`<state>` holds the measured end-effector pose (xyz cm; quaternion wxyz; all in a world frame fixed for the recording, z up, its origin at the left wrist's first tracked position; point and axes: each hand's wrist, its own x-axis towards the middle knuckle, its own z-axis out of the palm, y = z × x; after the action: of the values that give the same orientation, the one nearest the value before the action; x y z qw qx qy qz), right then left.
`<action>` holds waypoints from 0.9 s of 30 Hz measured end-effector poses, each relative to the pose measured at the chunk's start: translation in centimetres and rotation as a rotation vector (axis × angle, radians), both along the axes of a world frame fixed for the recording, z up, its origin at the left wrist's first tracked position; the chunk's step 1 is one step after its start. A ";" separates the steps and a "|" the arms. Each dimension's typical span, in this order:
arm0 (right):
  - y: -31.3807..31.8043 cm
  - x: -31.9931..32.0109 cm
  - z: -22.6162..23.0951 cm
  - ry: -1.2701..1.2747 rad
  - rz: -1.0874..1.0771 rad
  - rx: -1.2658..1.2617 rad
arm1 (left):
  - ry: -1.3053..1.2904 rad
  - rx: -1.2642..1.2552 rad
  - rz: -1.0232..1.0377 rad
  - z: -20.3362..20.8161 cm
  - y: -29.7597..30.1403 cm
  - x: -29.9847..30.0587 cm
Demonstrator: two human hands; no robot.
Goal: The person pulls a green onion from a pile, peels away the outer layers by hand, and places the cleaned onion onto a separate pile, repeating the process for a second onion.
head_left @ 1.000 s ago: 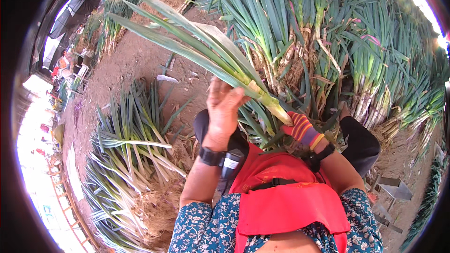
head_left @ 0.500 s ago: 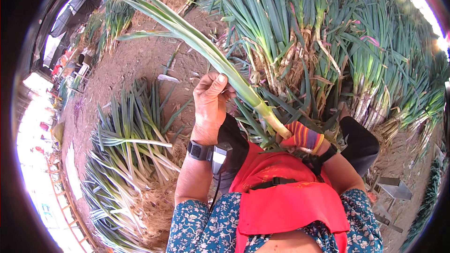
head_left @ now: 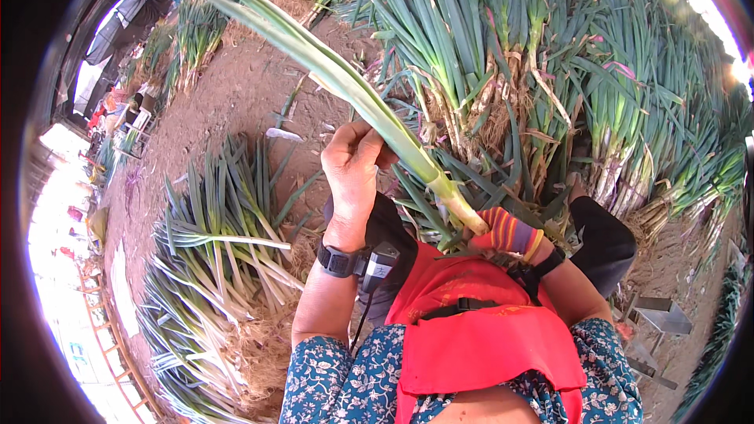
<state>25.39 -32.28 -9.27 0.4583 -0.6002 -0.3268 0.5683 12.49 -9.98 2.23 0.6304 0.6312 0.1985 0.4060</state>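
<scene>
A long green onion [head_left: 397, 135] slants across in front of me, its leaves pointing to the upper left and its pale base to the lower right. My right hand [head_left: 509, 234], in a striped orange and purple glove, is closed around the base. Partway up the stalk, my left hand [head_left: 355, 166] is bare, thumb and fingers pinched at the leaves' lower edge; some fingertips are hidden. To the left on the ground lies a pile of green onions [head_left: 228, 259] with white stalks and stringy roots. Upright bundles of green onions [head_left: 448, 39] stand ahead.
Many more green onions [head_left: 652, 102] crowd the right side. Brown soil [head_left: 188, 122] with scattered leaf scraps spreads between the piles. A metal stand [head_left: 664, 318] is at the lower right. A red apron [head_left: 487, 345] covers my lap, and a cabled device [head_left: 380, 265] is strapped to my left wrist.
The side leaf that stuck out to the left no longer spreads there; a short pale end shows by the stalk. My left hand has turned slightly at the wrist, while my right hand stays put.
</scene>
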 end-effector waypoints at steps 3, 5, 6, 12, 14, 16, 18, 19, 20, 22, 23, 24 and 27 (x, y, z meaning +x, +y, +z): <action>0.5 -0.3 -1.3 -0.189 -0.167 0.129 | -0.018 -0.120 -0.004 -0.7 0.7 0.7; 1.0 -0.2 -1.8 -0.325 -0.314 0.228 | -0.016 -0.237 -0.029 -1.7 1.2 1.4; 1.2 0.1 -2.1 -0.325 -0.326 0.225 | -0.012 -0.238 -0.041 -2.4 1.1 1.6; 1.3 1.3 -0.6 -0.781 -0.315 0.098 | 0.355 -0.139 -0.140 -8.4 -1.8 2.8; 1.8 1.1 -0.6 -0.816 -0.310 0.144 | 0.698 0.079 -0.364 -12.5 -4.6 3.0; 4.1 -0.1 1.8 -0.975 -0.378 0.268 | 0.710 0.620 -0.758 -20.6 -8.4 1.5; 4.4 0.8 3.7 -1.202 -0.430 0.273 | 0.760 0.533 -0.763 -20.3 -9.1 1.1; 4.7 1.4 3.7 -1.203 -0.504 0.312 | 0.813 0.435 -0.756 -20.1 -9.0 1.0; 4.0 2.4 3.5 -1.209 -0.580 0.336 | 0.905 0.162 -0.664 -17.5 -7.8 1.5; 3.1 2.9 4.5 -1.245 -0.599 0.350 | 0.677 -0.067 -0.482 -14.3 -4.1 0.8; 2.5 3.5 4.0 -1.295 -0.640 0.356 | 0.552 -0.173 -0.464 -11.4 -3.1 0.9; 2.3 3.8 3.4 -1.341 -0.679 0.368 | 0.464 -0.190 -0.472 -9.4 -1.9 0.7; 2.7 2.9 3.0 -1.334 -0.584 0.250 | 0.059 -0.316 -0.380 -5.7 -0.9 0.3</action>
<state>28.24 -29.57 -6.24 0.3600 -0.8239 -0.4251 -0.1040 12.82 -10.90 -3.46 0.7801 0.5624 0.1555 0.2255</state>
